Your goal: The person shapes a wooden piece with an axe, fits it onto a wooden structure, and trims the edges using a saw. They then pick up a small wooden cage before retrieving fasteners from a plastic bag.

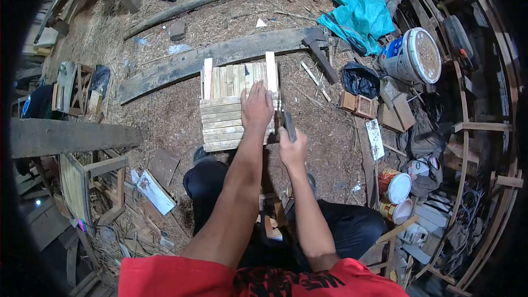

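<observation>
My left hand [257, 103] lies flat on a small slatted wooden box [223, 126], fingers stretched forward over its top. Horizontal slats cover the near part of the box, and upright slats show at the far part between two pale wooden posts [271, 71]. My right hand [293, 148] is closed around the handle end of a saw [288, 121]. The saw's dark, narrow blade runs forward along the right side of the box, partly hidden by it.
A long plank [181, 66] lies beyond the box, with a hammer-like tool [320, 55] at its right end. To the right are a black plastic bag [360, 78], a white bucket [410, 58] and a teal sheet [360, 19]. A thick board [74, 138] juts in from the left.
</observation>
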`<state>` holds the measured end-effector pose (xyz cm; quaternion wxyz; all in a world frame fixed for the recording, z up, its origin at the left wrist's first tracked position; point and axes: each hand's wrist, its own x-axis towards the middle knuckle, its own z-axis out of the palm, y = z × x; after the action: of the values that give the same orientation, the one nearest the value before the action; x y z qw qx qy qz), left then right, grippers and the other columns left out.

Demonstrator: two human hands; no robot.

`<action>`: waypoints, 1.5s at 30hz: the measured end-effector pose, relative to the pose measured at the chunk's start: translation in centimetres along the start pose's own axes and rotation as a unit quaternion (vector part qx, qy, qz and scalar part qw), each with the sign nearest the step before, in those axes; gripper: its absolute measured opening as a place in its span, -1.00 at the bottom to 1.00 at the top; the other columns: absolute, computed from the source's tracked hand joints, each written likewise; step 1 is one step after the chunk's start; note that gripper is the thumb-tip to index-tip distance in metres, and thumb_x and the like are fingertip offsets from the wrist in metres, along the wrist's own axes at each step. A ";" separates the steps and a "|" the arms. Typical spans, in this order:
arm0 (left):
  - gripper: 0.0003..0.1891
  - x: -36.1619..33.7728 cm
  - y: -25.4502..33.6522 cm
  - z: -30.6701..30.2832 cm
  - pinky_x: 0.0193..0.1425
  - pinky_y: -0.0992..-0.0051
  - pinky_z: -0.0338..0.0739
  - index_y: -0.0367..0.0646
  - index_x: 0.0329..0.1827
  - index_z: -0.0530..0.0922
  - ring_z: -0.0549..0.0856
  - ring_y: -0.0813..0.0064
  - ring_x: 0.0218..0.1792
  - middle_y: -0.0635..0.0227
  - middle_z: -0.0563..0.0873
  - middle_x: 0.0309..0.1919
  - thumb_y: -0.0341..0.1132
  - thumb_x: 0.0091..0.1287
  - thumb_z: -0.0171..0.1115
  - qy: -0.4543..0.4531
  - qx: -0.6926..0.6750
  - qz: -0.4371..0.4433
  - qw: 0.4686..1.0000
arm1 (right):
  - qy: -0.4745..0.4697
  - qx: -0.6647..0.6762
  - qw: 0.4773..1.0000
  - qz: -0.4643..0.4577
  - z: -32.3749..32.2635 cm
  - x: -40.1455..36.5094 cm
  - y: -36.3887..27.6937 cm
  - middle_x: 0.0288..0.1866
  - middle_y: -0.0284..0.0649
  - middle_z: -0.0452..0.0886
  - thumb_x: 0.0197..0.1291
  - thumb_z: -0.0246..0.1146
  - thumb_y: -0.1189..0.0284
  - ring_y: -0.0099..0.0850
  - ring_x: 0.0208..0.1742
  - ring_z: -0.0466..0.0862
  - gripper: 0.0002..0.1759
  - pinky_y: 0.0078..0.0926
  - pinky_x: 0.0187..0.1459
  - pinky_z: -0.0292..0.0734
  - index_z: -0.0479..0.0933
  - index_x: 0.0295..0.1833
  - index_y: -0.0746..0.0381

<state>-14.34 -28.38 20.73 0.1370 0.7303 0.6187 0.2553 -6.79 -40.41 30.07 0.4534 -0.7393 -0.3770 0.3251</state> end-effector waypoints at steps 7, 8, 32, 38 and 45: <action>-0.71 -0.9 -0.2 -0.3 0.58 0.07 0.10 -0.17 0.13 0.56 0.47 0.32 0.43 0.25 0.58 0.34 -0.22 0.49 0.05 -0.008 -0.002 -0.004 1.000 | 0.001 0.010 0.997 0.072 -2.5 -4.6 0.5 -0.68 -0.19 0.41 0.26 0.29 0.34 -0.50 -0.59 0.43 -0.64 -0.29 -0.48 0.36 0.48 -0.50 0.36; -0.72 0.0 0.1 -0.5 0.58 0.07 0.09 -0.16 0.10 0.56 0.46 0.33 0.43 0.26 0.58 0.34 -0.22 0.49 0.05 -0.011 -0.002 -0.001 1.000 | 0.000 0.001 0.999 0.048 -1.8 -2.2 0.4 -0.68 -0.18 0.42 0.26 0.29 0.34 -0.49 -0.59 0.44 -0.64 -0.28 -0.48 0.36 0.48 -0.50 0.36; -0.69 -0.1 0.3 -0.8 0.56 0.09 0.11 -0.21 0.18 0.53 0.48 0.33 0.42 0.21 0.58 0.33 -0.27 0.49 0.04 -0.004 -0.022 -0.013 1.000 | 0.006 -0.014 1.000 0.006 -2.1 -4.6 2.1 -0.69 -0.38 0.34 0.28 0.32 0.34 -0.60 -0.60 0.33 -0.65 -0.40 -0.54 0.24 0.45 -0.51 0.28; -0.70 -0.2 0.3 -0.9 0.55 0.07 0.11 -0.22 0.14 0.55 0.49 0.32 0.41 0.20 0.59 0.32 -0.25 0.49 0.06 -0.005 -0.014 -0.003 1.000 | -0.010 0.001 1.000 0.018 -2.6 -6.0 1.4 -0.68 -0.43 0.26 0.29 0.30 0.35 -0.63 -0.59 0.29 -0.61 -0.44 -0.54 0.19 0.37 -0.55 0.24; -0.65 -0.2 0.2 -0.7 0.56 0.08 0.13 -0.21 0.22 0.51 0.48 0.33 0.42 0.22 0.58 0.34 -0.23 0.49 0.06 -0.004 -0.002 -0.002 1.000 | 0.015 -0.014 1.000 -0.006 -0.7 -2.4 1.7 -0.67 -0.33 0.33 0.27 0.29 0.39 -0.60 -0.57 0.34 -0.67 -0.38 -0.51 0.27 0.42 -0.51 0.28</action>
<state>-14.61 -28.70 21.34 0.1408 0.7298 0.6191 0.2535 -6.99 -43.31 29.15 0.4502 -0.7484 -0.3789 0.3060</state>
